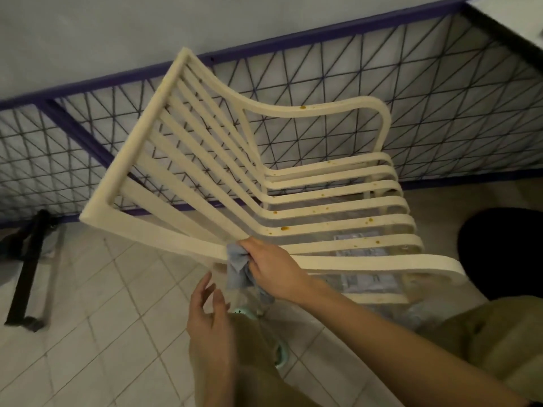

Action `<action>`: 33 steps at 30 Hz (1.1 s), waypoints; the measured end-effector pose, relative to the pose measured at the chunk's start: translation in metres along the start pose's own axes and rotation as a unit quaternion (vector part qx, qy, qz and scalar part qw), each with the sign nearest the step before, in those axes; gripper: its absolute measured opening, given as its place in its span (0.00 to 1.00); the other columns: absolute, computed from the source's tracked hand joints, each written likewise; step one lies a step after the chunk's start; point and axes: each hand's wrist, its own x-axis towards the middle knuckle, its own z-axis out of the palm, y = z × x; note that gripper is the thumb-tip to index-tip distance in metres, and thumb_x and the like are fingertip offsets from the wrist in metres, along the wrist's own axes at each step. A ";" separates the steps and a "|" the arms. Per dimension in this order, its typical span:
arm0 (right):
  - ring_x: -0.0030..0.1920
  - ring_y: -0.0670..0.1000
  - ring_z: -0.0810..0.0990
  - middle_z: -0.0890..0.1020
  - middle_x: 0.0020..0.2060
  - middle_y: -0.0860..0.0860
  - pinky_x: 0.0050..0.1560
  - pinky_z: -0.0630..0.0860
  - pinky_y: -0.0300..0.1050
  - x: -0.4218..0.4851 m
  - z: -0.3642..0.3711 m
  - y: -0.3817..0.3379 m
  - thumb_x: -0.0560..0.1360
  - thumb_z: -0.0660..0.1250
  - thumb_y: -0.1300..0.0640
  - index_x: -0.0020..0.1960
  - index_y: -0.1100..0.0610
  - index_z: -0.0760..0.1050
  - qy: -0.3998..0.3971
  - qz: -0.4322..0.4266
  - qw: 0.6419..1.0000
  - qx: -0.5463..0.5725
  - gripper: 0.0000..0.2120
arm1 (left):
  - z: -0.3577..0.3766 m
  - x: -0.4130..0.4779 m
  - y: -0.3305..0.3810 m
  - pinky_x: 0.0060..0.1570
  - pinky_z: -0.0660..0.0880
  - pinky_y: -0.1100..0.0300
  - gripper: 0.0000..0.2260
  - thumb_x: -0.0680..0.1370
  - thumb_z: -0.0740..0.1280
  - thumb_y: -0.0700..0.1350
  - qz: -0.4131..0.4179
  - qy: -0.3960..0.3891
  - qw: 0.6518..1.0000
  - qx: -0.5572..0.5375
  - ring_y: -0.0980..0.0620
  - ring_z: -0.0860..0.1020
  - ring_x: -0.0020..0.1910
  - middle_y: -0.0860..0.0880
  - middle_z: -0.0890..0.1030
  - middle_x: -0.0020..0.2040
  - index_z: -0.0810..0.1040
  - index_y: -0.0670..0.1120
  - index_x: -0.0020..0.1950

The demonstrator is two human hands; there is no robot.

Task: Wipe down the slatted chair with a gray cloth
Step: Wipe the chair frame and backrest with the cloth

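the slatted chair [338, 207] is standing on the tiled floor [102, 304], its back toward a wire-mesh railing [440, 98], and the person is looking down over its near side rail. the gray cloth [236, 268] is being pressed against that rail just where the backrest bends into the seat, bunched up rather than spread flat, probably so it can wrap the narrow bar. the right hand [273, 271] is gripping the cloth, fingers curled round the wad and holding it to the rail. the left hand [205, 312] is hanging just below with its fingers loosely spread and holding nothing; it seems to be waiting to catch the cloth's dangling tail or steady the frame. orange-brown spots [284, 229] are sitting on several seat slats and on the far armrest [323, 105], so most of the wiping is likely yet to come. a black stand [26, 274] is leaning at the left, well apart.
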 end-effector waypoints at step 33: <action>0.60 0.53 0.74 0.77 0.62 0.51 0.61 0.66 0.43 -0.171 -0.132 0.128 0.76 0.68 0.55 0.70 0.54 0.71 0.088 0.055 0.971 -0.217 0.22 | 0.076 -0.028 0.011 0.75 0.52 0.48 0.15 0.78 0.64 0.53 0.377 -0.185 0.887 0.192 0.50 0.70 0.66 0.51 0.78 0.62 0.78 0.48 0.62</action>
